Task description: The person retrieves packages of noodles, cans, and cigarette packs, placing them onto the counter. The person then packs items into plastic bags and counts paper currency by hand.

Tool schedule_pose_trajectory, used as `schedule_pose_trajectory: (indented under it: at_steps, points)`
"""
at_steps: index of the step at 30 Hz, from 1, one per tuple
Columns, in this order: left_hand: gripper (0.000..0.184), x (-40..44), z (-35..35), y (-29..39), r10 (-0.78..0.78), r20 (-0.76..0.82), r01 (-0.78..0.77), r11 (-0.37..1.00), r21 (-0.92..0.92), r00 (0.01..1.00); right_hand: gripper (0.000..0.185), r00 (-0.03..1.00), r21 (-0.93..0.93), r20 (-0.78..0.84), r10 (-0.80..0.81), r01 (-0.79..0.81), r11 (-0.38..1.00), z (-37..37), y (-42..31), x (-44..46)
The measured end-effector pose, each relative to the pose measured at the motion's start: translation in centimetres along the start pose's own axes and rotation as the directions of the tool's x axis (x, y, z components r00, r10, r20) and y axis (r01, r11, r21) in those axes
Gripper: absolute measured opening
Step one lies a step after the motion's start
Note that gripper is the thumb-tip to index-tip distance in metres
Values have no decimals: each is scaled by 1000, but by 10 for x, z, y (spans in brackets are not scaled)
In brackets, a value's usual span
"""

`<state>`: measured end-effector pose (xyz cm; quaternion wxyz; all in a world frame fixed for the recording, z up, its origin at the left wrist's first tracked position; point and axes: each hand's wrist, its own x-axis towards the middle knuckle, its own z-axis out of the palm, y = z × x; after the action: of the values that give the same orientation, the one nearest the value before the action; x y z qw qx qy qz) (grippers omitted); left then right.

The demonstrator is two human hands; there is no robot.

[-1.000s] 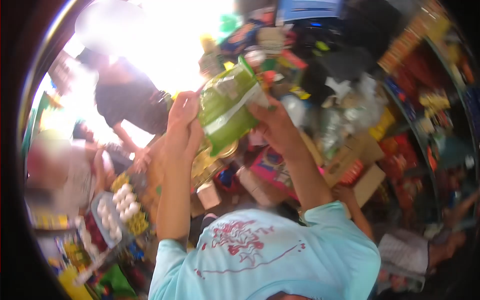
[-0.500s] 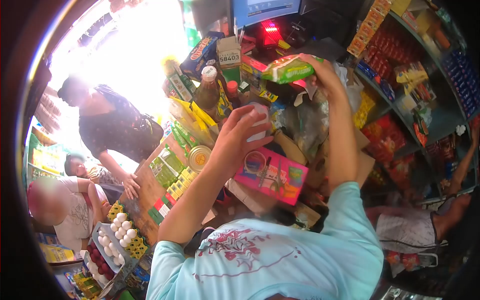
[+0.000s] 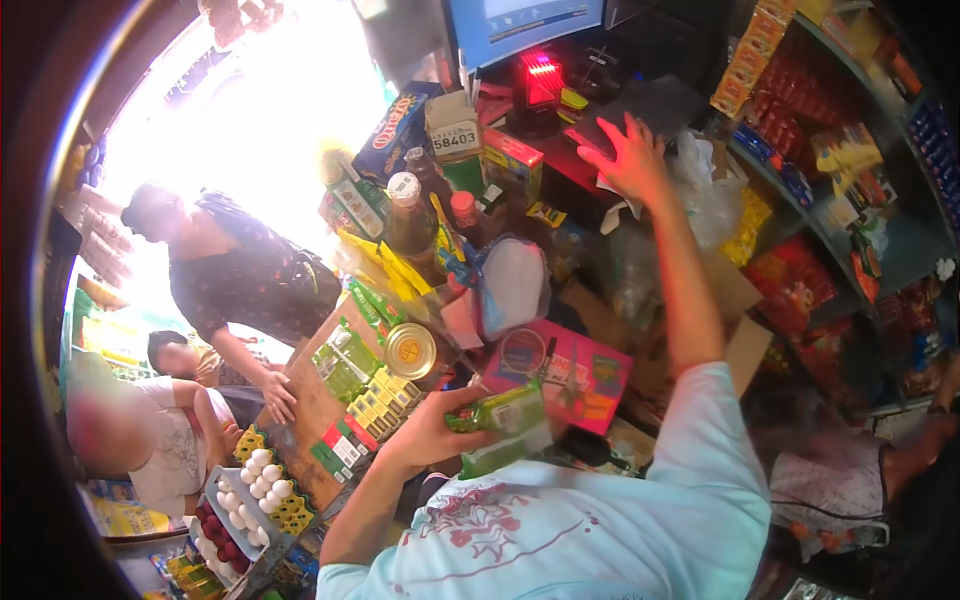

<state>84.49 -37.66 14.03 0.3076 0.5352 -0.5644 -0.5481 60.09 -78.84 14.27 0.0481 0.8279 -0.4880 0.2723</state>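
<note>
Evidently, a holding step is in hand: a green packet (image 3: 505,415) is gripped at one end by the curled fingers of the left hand (image 3: 430,435), just before the shirt (image 3: 560,525). The right hand (image 3: 632,165) is spread wide, apparently empty, near a red-lit device (image 3: 541,85); its contact cannot be told. For any move, clearance from the pink box (image 3: 612,365) beside the packet is judged necessary.

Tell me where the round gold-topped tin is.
In the head view, the round gold-topped tin is just left of centre, between the shiny green packets and the bright pink box, beyond the person's left hand.
</note>
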Motion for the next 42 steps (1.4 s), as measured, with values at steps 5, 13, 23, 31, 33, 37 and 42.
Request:
schedule_pose_trajectory:
  at_steps: [5, 13, 23, 31, 33, 37, 42]
  points:
    - [42, -22, -10, -29, -172, -144, 170, 985, -20, 975, 82, 990, -16, 142, 24, -22, 1000, 0, 2, 26]
    - [41, -44, -7, -49, -172, -122, 170, 985, -24, 977, 84, 978, 151, 193, 80, -110, 982, -9, 25, 58]
    - [61, -134, -68, -91, -324, -517, 77, 894, -442, 792, 87, 919, -4, 32, 392, -392, 920, 20, 107, 117]
    - [46, -156, -106, -111, -421, -772, -412, 668, -619, 476, 64, 964, 138, -229, 136, -107, 985, 8, 63, 76]
    - [44, -161, -110, -123, -455, -758, -404, 652, -641, 467, 66, 973, 75, -111, 201, -193, 978, 8, 69, 69]
    - [42, -154, -97, -133, -483, -744, -379, 650, -658, 462, 76, 924, -42, 83, 373, -370, 928, 6, 44, 41]
    - [42, -128, -78, -110, -451, -741, -310, 705, -637, 497, 82, 973, 6, 138, 185, -187, 982, -2, -4, 12]
